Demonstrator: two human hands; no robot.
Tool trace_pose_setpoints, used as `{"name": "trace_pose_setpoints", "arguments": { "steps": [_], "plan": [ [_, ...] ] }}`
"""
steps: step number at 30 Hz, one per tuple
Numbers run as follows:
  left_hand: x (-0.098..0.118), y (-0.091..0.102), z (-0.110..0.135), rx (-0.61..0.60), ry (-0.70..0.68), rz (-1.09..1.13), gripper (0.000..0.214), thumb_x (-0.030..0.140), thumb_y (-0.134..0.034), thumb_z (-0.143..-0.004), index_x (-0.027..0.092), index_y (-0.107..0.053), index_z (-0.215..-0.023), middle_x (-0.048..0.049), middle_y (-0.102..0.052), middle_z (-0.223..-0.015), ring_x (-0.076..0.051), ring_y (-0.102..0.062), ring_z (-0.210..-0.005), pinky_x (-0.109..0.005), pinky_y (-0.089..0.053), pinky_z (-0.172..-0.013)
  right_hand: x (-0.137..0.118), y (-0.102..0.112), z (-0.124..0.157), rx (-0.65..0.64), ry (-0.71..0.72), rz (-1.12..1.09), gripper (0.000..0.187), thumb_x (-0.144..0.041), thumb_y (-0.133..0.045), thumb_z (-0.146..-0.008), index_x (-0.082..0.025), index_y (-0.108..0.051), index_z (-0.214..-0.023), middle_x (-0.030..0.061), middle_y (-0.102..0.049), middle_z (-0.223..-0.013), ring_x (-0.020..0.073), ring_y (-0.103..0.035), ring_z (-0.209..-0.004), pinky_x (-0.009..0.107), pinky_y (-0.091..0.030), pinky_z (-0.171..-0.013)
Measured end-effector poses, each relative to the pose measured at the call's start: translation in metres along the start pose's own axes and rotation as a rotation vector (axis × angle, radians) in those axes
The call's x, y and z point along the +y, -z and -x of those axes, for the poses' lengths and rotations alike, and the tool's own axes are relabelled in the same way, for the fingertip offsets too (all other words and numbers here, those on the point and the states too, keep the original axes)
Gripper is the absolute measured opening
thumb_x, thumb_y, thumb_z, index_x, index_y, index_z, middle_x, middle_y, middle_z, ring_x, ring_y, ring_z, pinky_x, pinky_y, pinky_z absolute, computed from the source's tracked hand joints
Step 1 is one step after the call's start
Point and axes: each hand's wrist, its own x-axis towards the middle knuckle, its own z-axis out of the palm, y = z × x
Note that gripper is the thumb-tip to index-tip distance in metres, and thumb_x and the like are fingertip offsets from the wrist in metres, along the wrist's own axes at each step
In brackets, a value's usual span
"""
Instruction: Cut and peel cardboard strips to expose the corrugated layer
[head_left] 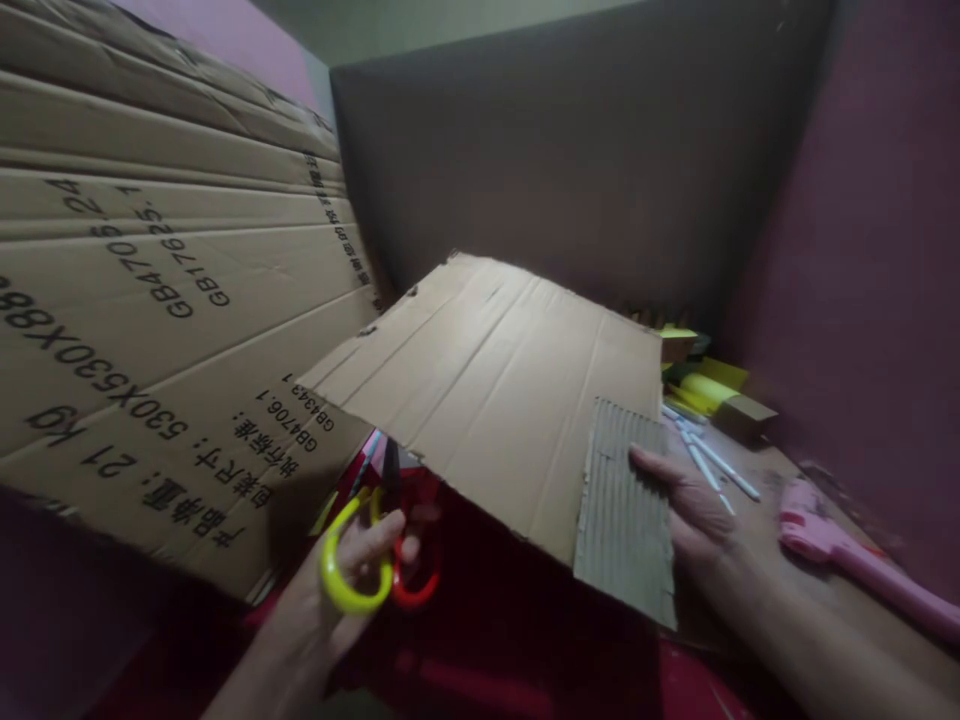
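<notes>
My left hand (352,580) is closed around a pair of scissors (379,560) with one yellow and one red handle loop; the blades point up at the near edge of a cardboard sheet (487,390). My right hand (694,510) grips that sheet at its right corner, thumb on top, where the outer paper is peeled off and the ridged core (626,510) shows. The sheet is held tilted above a red surface (510,620). The scissor tips are partly hidden under the sheet.
A large printed cardboard box (150,330) leans at the left. At the right lie white sticks (709,460), yellow items (705,385), a small cardboard block (742,415) and a pink tool (847,555). Dark walls stand behind and to the right.
</notes>
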Motion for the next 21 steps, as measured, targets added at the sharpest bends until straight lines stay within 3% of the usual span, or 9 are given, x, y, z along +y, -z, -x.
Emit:
{"name": "trace_pose_setpoints", "arguments": {
  "steps": [3, 7, 10, 15, 21],
  "plan": [
    [-0.010, -0.023, -0.002, 0.095, -0.042, 0.183, 0.037, 0.024, -0.083, -0.045, 0.016, -0.054, -0.065, 0.0057, -0.058, -0.053, -0.012, -0.058, -0.045, -0.021, -0.050, -0.045, 0.010, 0.005, -0.004, -0.037, -0.108, 0.038, 0.013, -0.012, -0.057, -0.072, -0.015, -0.067, -0.080, 0.0066, -0.071, -0.070, 0.0250, -0.068, -0.081, 0.045, -0.048, -0.086],
    [-0.014, -0.046, -0.008, 0.118, -0.077, 0.170, 0.033, 0.027, -0.081, -0.050, 0.015, -0.049, -0.052, 0.0056, -0.052, -0.043, -0.009, -0.050, -0.034, -0.017, -0.042, -0.034, 0.014, 0.016, -0.010, -0.079, -0.228, 0.085, 0.015, -0.013, -0.054, -0.076, -0.010, -0.067, -0.084, 0.0093, -0.072, -0.073, 0.0217, -0.068, -0.072, 0.041, -0.049, -0.083],
    [-0.013, -0.056, -0.012, 0.189, -0.107, 0.139, 0.031, 0.021, -0.079, -0.051, 0.014, -0.048, -0.052, 0.0087, -0.047, -0.041, -0.003, -0.044, -0.030, -0.012, -0.034, -0.029, 0.012, 0.020, -0.010, -0.112, -0.233, 0.099, 0.018, -0.012, -0.053, -0.075, -0.009, -0.067, -0.087, 0.0105, -0.072, -0.077, 0.0215, -0.068, -0.070, 0.039, -0.051, -0.077],
    [0.003, -0.052, -0.015, 0.190, -0.338, -0.019, 0.027, 0.021, -0.075, -0.055, 0.016, -0.049, -0.055, 0.0093, -0.048, -0.044, -0.005, -0.046, -0.030, -0.012, -0.033, -0.028, 0.005, 0.016, -0.009, -0.079, -0.242, 0.082, 0.019, -0.011, -0.050, -0.075, -0.008, -0.067, -0.084, 0.0112, -0.072, -0.073, 0.0215, -0.068, -0.066, 0.037, -0.052, -0.074],
    [0.035, -0.038, -0.017, 0.252, -0.502, -0.114, 0.023, 0.021, -0.074, -0.054, 0.016, -0.052, -0.050, 0.0075, -0.050, -0.041, -0.008, -0.049, -0.030, -0.015, -0.037, -0.027, -0.001, 0.021, -0.017, 0.086, -0.208, 0.156, 0.014, -0.005, -0.051, -0.074, -0.010, -0.064, -0.069, 0.0075, -0.069, -0.062, 0.0175, -0.066, -0.057, 0.032, -0.053, -0.067]
  ]
}}
